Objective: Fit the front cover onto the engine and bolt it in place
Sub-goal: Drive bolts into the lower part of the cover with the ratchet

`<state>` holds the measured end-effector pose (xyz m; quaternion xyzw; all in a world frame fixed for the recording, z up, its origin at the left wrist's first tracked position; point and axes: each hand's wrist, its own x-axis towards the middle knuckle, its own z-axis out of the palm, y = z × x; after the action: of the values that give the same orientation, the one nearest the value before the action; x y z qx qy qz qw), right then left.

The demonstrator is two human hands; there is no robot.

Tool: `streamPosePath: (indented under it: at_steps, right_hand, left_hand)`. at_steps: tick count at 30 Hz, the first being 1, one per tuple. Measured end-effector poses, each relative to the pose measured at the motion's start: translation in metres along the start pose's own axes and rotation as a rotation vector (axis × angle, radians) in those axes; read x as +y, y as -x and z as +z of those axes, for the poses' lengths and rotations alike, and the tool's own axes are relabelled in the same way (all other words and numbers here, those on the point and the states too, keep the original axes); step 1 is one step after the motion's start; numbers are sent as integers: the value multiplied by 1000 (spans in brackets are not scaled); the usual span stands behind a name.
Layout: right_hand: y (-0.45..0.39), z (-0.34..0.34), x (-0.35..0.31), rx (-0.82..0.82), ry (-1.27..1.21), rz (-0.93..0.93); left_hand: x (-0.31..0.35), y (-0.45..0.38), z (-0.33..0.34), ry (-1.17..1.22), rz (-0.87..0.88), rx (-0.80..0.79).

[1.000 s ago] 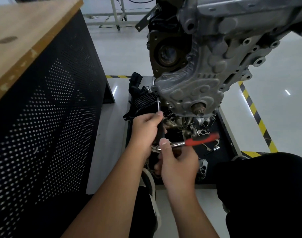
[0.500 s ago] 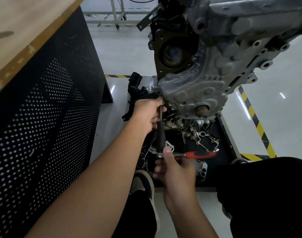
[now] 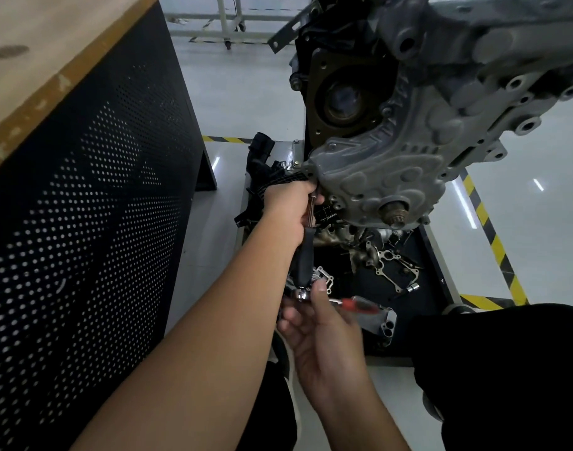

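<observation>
A: So, where does the front cover [image 3: 376, 177] sit right now?

B: Already up against the engine [image 3: 474, 43], hanging above the parts tray [image 3: 438, 255]. Its lower left corner is the spot that matters; your left hand [image 3: 291, 209] is right under it, touching the edge.

A: And what is that hand doing?

B: Your fingers curl around the top of the extension bar [image 3: 306, 242], steering its tip toward the corner bolt hole. I cannot tell whether the socket is seated on a bolt yet; your knuckles hide it.

A: And my right hand [image 3: 321, 333]?

B: It grips the ratchet [image 3: 353, 302] by its red handle, thumb laid over the head where the bar plugs in. That hand is lower and nearer your body.

A: Which way does the tool run?

B: The bar's long axis runs nearly straight up from the ratchet head to the cover's corner, leaning a touch to the right at the top. The handle sticks out to your right, roughly level.

A: So what does the next move hang on?

B: On keeping that bar in line with the hole, I would say. Your left hand is the nearer 1 to the bolt, so let it guide while the right swings the handle. If the bar tilts, the socket will likely slip off.
</observation>
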<state>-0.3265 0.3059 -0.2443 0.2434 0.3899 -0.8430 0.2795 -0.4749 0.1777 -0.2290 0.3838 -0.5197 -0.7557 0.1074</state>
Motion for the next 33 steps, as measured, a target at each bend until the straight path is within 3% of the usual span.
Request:
streamPosePath:
  at_steps: [2,4,5,6,9,10,12,20,22,25,27,31,33]
  right_hand:
    - [-9,-12,2,165,414,-451]
    - [-13,-22,-3,220,789,-730]
    - [-12,-23,-5,217,796,-725]
    - [-9,-18,-8,195,637,-627]
    - [-1,0,-15,-16,-166,23]
    - [0,3,-20,-56,-307,170]
    - [2,7,-26,-112,-388,286]
    - [2,5,-18,-155,-494,277]
    - [-1,0,-17,-135,-258,119]
    - [-5,-7,-15,-7,312,-292]
    - [-8,-11,-18,61,481,-402]
    - [-8,-9,-33,-23,120,-87]
    - [-8,-9,-34,-67,92,-25]
  left_hand:
    - [-3,2,1,59,-1,-14]
    - [-5,4,2,97,-12,-15]
    - [-6,4,3,101,-8,-7]
    - [-5,4,3,94,-2,-1]
    - [-1,2,-2,30,-19,-47]
    - [1,2,-5,5,-35,-82]
    - [4,2,-7,-21,-58,-129]
    - [4,10,3,44,-16,-7]
    - [2,10,4,60,-10,-12]
    - [-2,8,1,85,-21,-58]
    - [-4,8,0,99,-38,-77]
    - [-4,9,1,88,-44,-54]
    - [-2,10,1,84,-49,-47]
